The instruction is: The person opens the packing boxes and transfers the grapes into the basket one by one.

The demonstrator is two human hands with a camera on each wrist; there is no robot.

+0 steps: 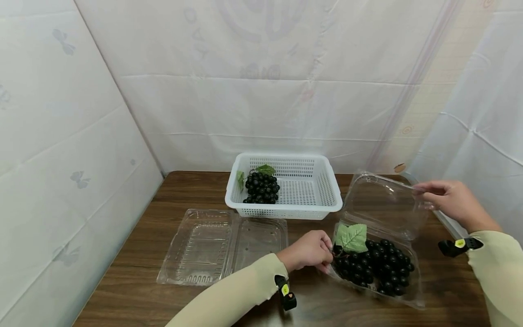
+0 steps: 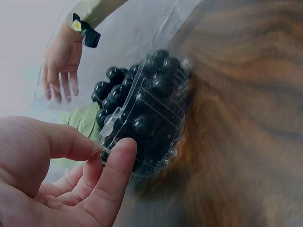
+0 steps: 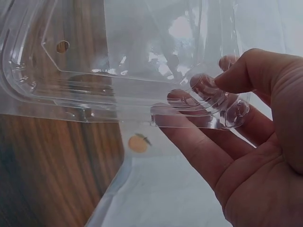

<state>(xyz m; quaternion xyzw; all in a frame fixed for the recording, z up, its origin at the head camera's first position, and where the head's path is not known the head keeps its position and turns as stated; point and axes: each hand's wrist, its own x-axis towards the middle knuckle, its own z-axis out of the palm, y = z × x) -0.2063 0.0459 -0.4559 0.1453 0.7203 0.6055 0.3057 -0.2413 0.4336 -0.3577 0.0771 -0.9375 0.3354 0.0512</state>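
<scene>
At the right of the table lies a clear plastic clamshell box (image 1: pixel 417 297), with bunches of black grapes (image 1: pixel 392 265) and a green leaf (image 1: pixel 352 238) in its base. My left hand (image 1: pixel 311 250) pinches the base's left rim between thumb and finger, close beside the grapes (image 2: pixel 144 123). Raised at the back is the box's lid (image 1: pixel 377 200), tilted up from the base. My right hand (image 1: pixel 455 204) holds the lid by its right corner; in the right wrist view the fingers (image 3: pixel 194 146) lie behind the clear plastic and the thumb in front.
A white perforated basket (image 1: pixel 286 209) stands at the back centre, with another bunch of black grapes (image 1: pixel 261 188) and leaves at its left end. Left of centre lies a second clear clamshell (image 1: pixel 204 250), spread open. White cloth walls (image 1: pixel 245 113) enclose the wooden table's back and sides.
</scene>
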